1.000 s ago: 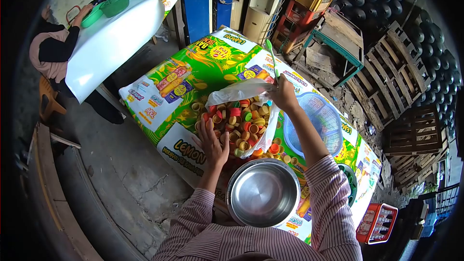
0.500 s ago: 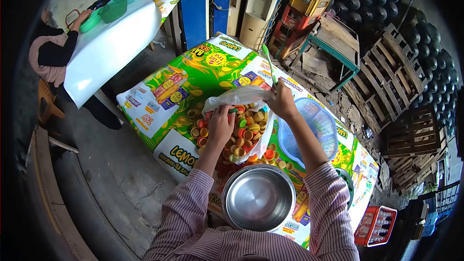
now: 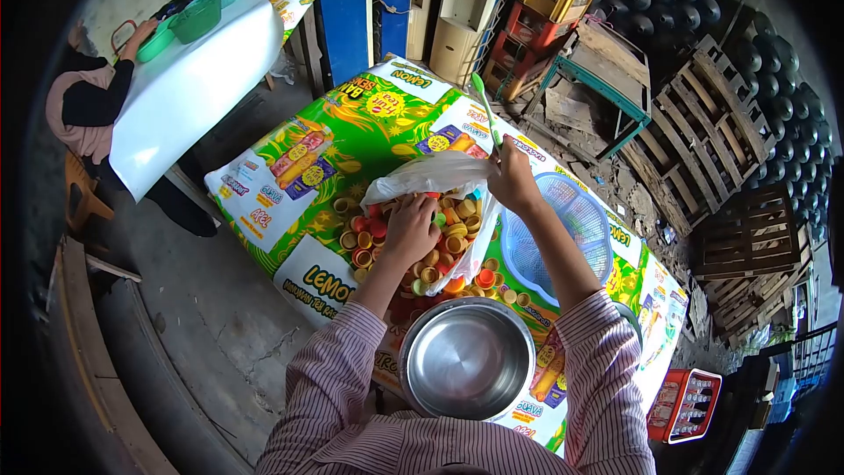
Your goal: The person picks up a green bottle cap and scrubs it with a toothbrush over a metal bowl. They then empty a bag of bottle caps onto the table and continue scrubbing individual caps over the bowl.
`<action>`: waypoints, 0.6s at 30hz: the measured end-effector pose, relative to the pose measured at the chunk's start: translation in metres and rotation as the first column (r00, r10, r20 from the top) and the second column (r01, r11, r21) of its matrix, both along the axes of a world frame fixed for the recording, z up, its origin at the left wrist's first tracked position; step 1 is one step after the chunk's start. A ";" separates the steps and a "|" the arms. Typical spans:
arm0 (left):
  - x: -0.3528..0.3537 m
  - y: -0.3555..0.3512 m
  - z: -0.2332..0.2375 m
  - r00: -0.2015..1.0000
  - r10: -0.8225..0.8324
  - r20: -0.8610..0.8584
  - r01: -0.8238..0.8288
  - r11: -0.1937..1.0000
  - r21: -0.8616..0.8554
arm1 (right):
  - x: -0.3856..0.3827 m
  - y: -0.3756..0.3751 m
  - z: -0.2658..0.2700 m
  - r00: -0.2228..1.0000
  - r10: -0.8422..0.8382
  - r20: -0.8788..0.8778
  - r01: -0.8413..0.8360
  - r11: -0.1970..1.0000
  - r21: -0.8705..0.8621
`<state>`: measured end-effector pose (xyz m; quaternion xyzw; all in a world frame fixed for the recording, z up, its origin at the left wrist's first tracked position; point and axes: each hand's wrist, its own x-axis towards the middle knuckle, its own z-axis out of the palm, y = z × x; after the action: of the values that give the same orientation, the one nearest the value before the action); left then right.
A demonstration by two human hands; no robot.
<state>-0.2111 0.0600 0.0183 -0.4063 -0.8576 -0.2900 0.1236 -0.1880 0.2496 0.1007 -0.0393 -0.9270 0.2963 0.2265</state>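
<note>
My left hand (image 3: pixel 411 227) rests on a heap of bottle caps (image 3: pixel 454 233), mostly tan with some red, orange and green. Its fingers are spread and bent over the caps, and their tips are partly hidden among them. My right hand (image 3: pixel 515 178) is closed on the edge of a white plastic bag (image 3: pixel 428 173), whose mouth lies open around part of the heap. A slim light-green tool (image 3: pixel 485 104) with a rounded end sticks up from the same hand. Nearest my body, a metal bowl (image 3: pixel 468 358) stands with nothing visible inside.
A blue plastic basket (image 3: pixel 563 233) sits beside my right forearm on the printed table cover (image 3: pixel 352 136). At far left another person (image 3: pixel 88 105) sits by a white-covered table with green baskets (image 3: pixel 195 19). A red bottle crate (image 3: pixel 684 406) stands at lower right, pallets (image 3: pixel 703 132) beyond.
My left hand has shifted slightly downward and its fingers now spread over the caps. The dark green piece by its fingertips is no longer visible. The right hand keeps its hold.
</note>
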 end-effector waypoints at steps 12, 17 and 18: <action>-0.004 0.008 -0.009 0.992 -0.091 0.091 0.059 0.950 0.305 | 0.007 0.010 -0.030 0.977 -0.047 0.208 0.102 0.960 -0.261; 0.004 -0.001 -0.002 0.982 -0.100 0.159 0.083 0.991 0.107 | 0.008 0.001 -0.047 0.938 -0.069 0.339 0.074 0.997 -0.002; 0.003 -0.001 -0.002 0.986 -0.083 0.146 0.072 0.994 0.078 | 0.003 0.001 -0.060 0.939 -0.067 0.338 0.073 0.997 -0.005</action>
<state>-0.2082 0.0589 0.0158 -0.4119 -0.8369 -0.3548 0.0626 -0.1847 0.2506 0.0404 -0.1242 -0.9476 0.2849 0.0743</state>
